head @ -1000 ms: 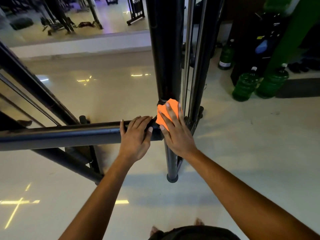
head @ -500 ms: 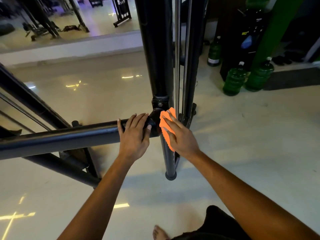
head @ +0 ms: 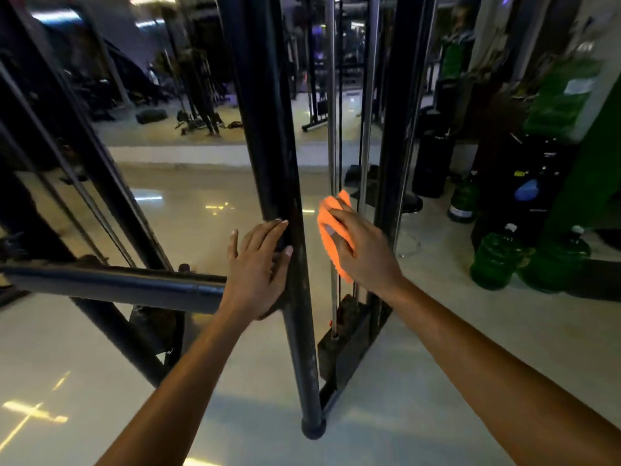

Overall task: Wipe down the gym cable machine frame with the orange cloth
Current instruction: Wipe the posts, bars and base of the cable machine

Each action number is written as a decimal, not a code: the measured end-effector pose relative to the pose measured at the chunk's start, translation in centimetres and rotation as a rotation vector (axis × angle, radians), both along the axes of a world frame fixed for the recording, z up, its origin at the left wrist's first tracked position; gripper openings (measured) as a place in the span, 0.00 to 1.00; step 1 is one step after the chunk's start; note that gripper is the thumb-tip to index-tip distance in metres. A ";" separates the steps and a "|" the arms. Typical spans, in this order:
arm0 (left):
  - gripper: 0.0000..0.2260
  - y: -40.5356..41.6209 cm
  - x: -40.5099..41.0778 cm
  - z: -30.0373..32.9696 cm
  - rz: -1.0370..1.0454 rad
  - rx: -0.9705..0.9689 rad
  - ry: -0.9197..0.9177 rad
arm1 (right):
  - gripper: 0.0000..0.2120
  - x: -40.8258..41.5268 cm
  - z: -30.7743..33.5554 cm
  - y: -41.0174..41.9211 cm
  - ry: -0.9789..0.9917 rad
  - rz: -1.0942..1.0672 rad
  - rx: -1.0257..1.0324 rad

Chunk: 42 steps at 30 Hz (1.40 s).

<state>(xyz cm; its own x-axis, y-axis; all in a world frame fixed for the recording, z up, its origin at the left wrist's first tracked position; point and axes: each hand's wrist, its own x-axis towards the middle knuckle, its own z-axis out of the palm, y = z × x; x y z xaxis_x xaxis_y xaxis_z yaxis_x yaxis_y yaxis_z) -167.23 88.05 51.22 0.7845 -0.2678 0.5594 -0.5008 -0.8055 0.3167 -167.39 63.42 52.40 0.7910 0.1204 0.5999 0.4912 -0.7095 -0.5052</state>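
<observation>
Orange cloth (head: 336, 237), gripped by right hand (head: 361, 250), shifted off upright post (head: 272, 146) onto guide rod (head: 332, 129); left hand (head: 258, 264), fingers flat, moved from crossbar (head: 117, 285) to brace post.

Matt, scuffed black metal frame post (head: 268, 129), soft orange cloth (head: 331, 230), polished chrome guide rods (head: 332, 95), glossy floor (head: 188, 210)

The floor (head: 470, 358) is pale, glossy tile that throws back streaks of yellow light near its left edge. The black frame (head: 268, 129) stands on it, one upright ending in a round foot (head: 313, 428) near the middle, with a dark base block (head: 339, 344) just beside it. Toward the right edge stand two big green bottles (head: 495, 260) side by side, and a smaller green one (head: 465, 200) farther back.
</observation>
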 end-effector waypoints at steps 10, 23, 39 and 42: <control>0.23 -5.4 3.3 21.5 0.144 0.000 -0.412 | 0.19 5.4 25.3 -5.6 -0.365 0.155 0.111; 0.24 -3.4 5.4 52.1 0.243 0.021 -0.697 | 0.23 10.1 52.8 -2.6 -0.642 0.240 0.103; 0.15 -1.3 11.6 65.0 -0.054 -0.326 -0.612 | 0.24 17.7 60.5 6.7 -0.756 0.177 0.280; 0.14 -1.0 12.0 65.8 -0.060 -0.322 -0.642 | 0.28 18.4 60.2 8.5 -0.750 0.243 0.301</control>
<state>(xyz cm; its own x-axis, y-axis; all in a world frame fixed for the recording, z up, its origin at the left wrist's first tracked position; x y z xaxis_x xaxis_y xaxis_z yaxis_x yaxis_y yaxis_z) -155.20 87.08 116.98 0.2635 -0.0444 0.9636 -0.7084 -0.6870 0.1620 -149.00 71.93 112.57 0.1431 -0.0139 0.9896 0.8935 -0.4281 -0.1352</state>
